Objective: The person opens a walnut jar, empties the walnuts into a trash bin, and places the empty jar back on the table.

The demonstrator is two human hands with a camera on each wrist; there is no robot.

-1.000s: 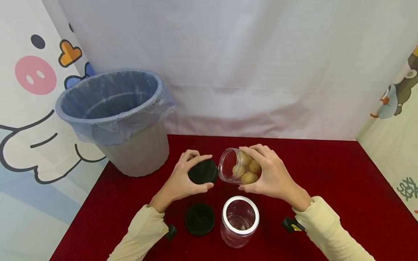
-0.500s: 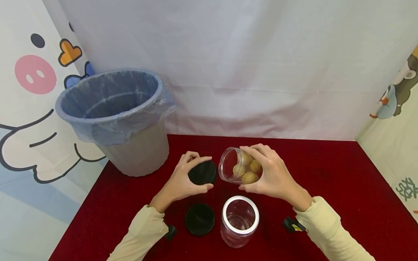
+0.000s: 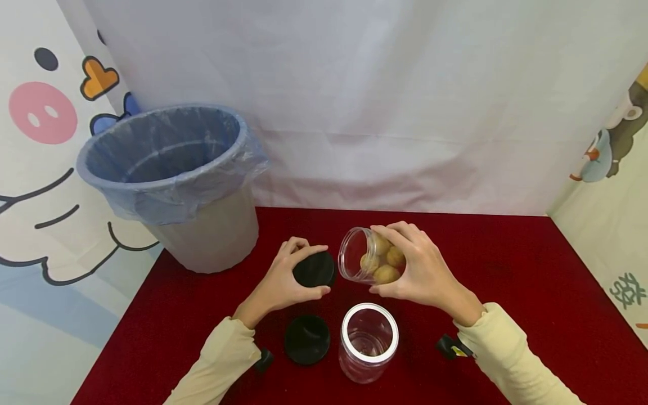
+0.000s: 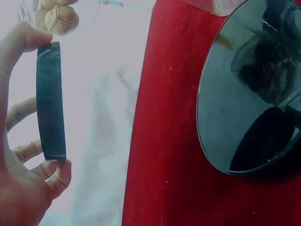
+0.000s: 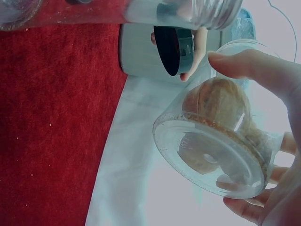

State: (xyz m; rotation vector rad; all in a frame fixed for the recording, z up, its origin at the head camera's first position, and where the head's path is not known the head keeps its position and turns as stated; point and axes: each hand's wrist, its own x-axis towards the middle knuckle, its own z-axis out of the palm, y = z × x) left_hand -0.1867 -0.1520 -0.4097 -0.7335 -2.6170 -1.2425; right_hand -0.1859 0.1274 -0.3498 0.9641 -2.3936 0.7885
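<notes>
- the right hand (image 3: 422, 270) grips a clear jar (image 3: 365, 256) tilted on its side above the middle of the worktop (image 3: 531, 292), its mouth toward the left hand; round yellowish-brown nuts (image 3: 386, 274) lie inside.
- the left hand (image 3: 280, 281) pinches a black lid (image 3: 314, 269) by its rim, just beside that mouth.
- a second clear jar (image 3: 368, 342) stands upright and open near the front edge, a second black lid (image 3: 307, 339) just beside it.
- a grey bin (image 3: 202, 225) with a blue liner (image 3: 162, 163) stands at the worktop's far left corner.
</notes>
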